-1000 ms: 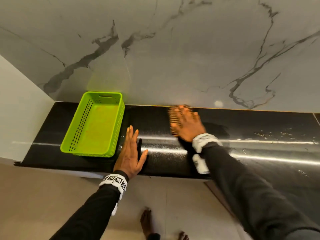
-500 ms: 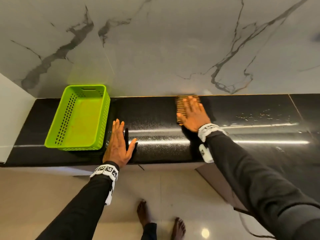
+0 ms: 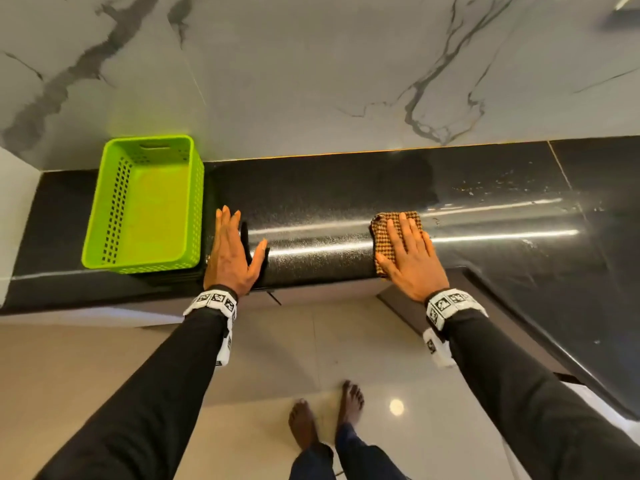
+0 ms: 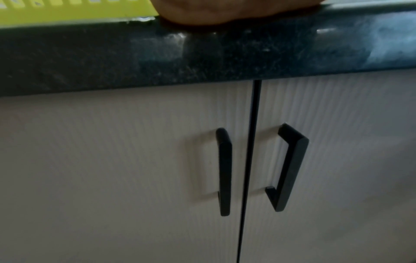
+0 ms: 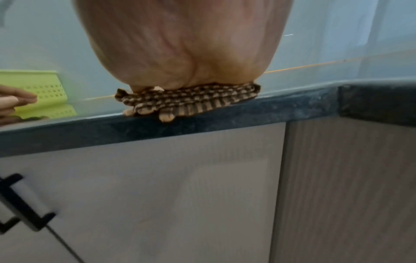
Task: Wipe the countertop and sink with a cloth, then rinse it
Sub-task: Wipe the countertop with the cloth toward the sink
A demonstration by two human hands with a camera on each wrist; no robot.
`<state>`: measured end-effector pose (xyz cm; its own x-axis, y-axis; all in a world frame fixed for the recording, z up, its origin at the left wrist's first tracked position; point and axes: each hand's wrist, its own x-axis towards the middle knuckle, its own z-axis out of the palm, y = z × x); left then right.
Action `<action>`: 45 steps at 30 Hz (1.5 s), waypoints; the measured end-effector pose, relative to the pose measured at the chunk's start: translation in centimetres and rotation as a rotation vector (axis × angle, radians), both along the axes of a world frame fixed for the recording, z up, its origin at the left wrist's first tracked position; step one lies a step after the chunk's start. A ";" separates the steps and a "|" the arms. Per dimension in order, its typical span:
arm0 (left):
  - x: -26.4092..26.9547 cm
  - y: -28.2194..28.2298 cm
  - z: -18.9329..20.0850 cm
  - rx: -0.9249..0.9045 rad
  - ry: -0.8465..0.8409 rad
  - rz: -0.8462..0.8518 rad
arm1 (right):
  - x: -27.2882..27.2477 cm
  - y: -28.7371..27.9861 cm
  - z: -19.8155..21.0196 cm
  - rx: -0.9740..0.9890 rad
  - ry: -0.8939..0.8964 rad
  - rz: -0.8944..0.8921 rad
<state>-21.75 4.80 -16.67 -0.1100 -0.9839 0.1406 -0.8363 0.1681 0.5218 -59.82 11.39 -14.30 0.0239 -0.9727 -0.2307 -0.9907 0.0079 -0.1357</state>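
Cloth (brown check, folded) lies on the black countertop at its front edge, well right of the green basket. Flat on it presses the right hand, fingers straight and slightly spread, gripping nothing. Just right of the basket, the left hand rests flat on the countertop, fingers straight, thumb out.

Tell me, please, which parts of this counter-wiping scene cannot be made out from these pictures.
- Sink: outside every view.
- Most of the checked cloth: head view, covered by the right hand.
- Right fingers: right wrist view, cut off by the top edge.
- Left hand: left wrist view shows only its heel; the top edge cuts the rest.
- Specks on the countertop: too small.
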 end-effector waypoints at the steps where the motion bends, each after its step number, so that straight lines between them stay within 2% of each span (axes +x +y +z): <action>1: 0.1 -0.3 0.1 0.002 0.001 0.002 | -0.3 -0.8 0.1 -0.019 0.005 -0.024; 6: 0.2 -0.2 -0.1 -0.016 0.015 -0.001 | 2.4 -4.4 -0.7 -0.108 -0.009 -0.284; 9: 0.3 0.0 -0.1 -0.032 -0.029 -0.025 | 1.8 -0.9 -0.4 -0.100 -0.028 -0.237; 13: 0.0 0.0 0.0 -0.021 -0.083 -0.051 | -2.2 3.5 -0.4 -0.109 -0.040 -0.258; 19: -0.7 -0.2 -0.4 -0.045 -0.209 -0.105 | -4.0 -4.7 -0.2 -0.070 -0.004 -0.335; 22: -3.6 -0.2 -0.6 -0.055 -0.151 -0.130 | -3.6 -1.4 -0.5 -0.092 0.011 -0.235; 24: -7.2 0.1 -0.6 -0.046 -0.107 -0.135 | -3.5 2.0 -0.5 -0.092 0.007 -0.186; 26: -11.6 0.6 -0.1 -0.028 -0.073 -0.147 | -4.1 3.1 -0.3 -0.045 -0.001 -0.198; 29: -17.1 0.1 0.4 0.002 -0.051 -0.141 | -5.2 -0.3 0.4 0.018 -0.022 -0.204; 31: -18.8 -0.3 0.2 0.036 -0.098 -0.116 | -6.0 -3.9 0.5 0.033 -0.009 -0.174; 33: -19.5 -0.5 -0.1 0.050 -0.223 -0.127 | -6.8 -8.3 0.8 0.054 -0.010 -0.155; 35: -19.8 -0.5 -0.1 0.051 -0.239 -0.141 | -6.7 -12.6 1.6 0.066 -0.023 -0.115; 38: -19.6 -0.9 -0.3 0.058 -0.251 -0.072 | -6.0 -17.1 1.4 0.090 -0.050 -0.030; 42: -20.0 -1.1 -0.2 0.080 -0.311 -0.057 | -7.0 -16.8 1.5 0.122 -0.056 0.049; 45: -19.6 -1.1 -0.3 0.073 -0.276 -0.060 | -10.9 -16.7 1.5 0.143 -0.032 0.103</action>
<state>-41.37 3.73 -16.98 -0.1929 -0.9808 0.0267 -0.9379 0.1923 0.2887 -70.75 -5.32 -12.76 0.1312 -0.9222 -0.3637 -0.9824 -0.0718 -0.1723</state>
